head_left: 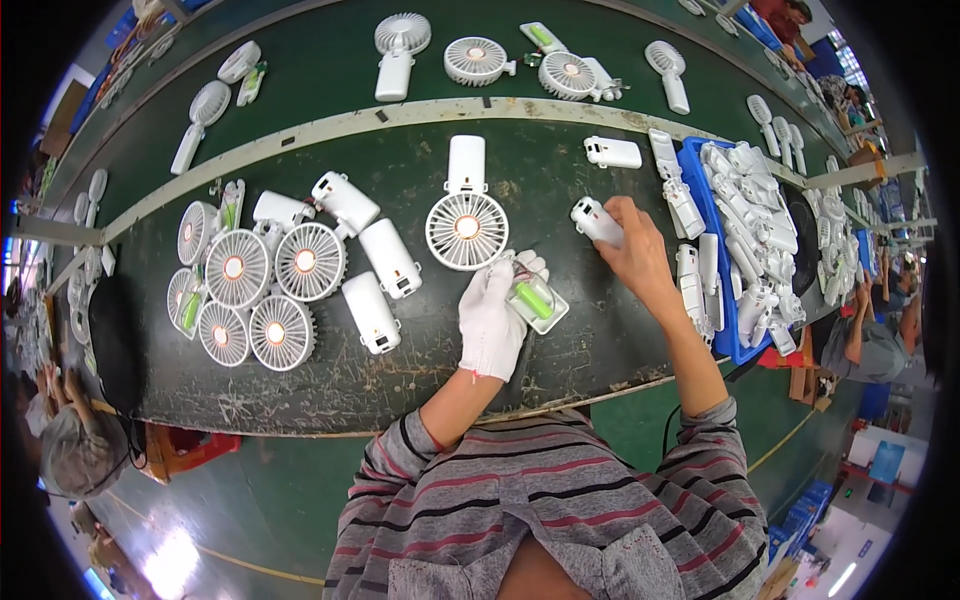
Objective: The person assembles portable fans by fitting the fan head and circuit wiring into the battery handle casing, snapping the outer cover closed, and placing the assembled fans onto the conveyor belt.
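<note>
My left hand point(492, 322), in a white glove, is closed on an open white fan handle point(548, 322) with a green battery point(533, 300) inside. A round white fan head point(467, 232) lies just beyond the glove; whether it joins that handle is hidden by my fingers. Behind the fan head, and seeming to touch it, is a white handle casing point(466, 163). My bare right hand point(640, 250) grips another white handle casing point(597, 222) between thumb and fingers, over the bench to the right. One more white casing point(613, 152) lies farther back.
At left, several fan heads point(238, 268) are grouped with white casings point(371, 312) beside them. A blue bin point(712, 225) heaped with white shells stands at right, loose shells point(688, 285) along it. Beyond a pale rail point(420, 113), more fans point(396, 70) lie on a green surface.
</note>
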Available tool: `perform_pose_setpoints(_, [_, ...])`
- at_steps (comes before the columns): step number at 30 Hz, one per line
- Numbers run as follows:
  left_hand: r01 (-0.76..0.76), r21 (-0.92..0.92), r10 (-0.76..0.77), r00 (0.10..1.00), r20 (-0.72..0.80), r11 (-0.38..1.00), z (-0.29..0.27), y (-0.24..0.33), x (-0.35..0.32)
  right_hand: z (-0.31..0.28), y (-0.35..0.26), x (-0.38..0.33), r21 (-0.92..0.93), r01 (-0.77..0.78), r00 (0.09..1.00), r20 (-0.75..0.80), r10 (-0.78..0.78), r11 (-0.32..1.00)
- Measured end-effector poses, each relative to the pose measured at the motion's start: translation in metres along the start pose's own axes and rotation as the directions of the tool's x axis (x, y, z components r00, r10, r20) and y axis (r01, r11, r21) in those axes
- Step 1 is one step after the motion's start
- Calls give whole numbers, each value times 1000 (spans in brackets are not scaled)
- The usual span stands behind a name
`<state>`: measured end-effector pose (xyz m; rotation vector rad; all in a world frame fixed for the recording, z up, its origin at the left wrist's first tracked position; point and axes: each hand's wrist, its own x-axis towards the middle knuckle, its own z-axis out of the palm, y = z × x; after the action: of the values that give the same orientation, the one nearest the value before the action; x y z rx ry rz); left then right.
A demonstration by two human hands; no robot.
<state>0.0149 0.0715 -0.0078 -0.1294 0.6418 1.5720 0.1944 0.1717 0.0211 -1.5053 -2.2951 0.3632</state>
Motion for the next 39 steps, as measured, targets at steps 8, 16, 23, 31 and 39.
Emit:
perform_pose_setpoints(8, [48, -163, -43, 999, 30, 985, -4, -7, 10, -32, -68, -25, 363, -134, 987, 137, 89, 922])
perform_pose_setpoints(16, [54, -181, -40, 996, 77, 982, 4, -13, 7, -10, -83, -31, 174, 167, 982, 59, -180, 970])
perform_pose_setpoints(23, [14, 68, -19, 997, 77, 998, 1, -16, 6, -3, -89, -41, 59, 264, 958, 99, -269, 963])
perform_pose_setpoints(31, [-45, 141, 33, 996, 80, 989, -2, -18, 4, 5, -87, -49, 65, 150, 986, 66, -154, 987])
perform_pose_setpoints(39, [86, 264, -193, 890, 413, 961, 15, 17, -20, -12, -72, -53, 613, -609, 710, 704, 2, 504])
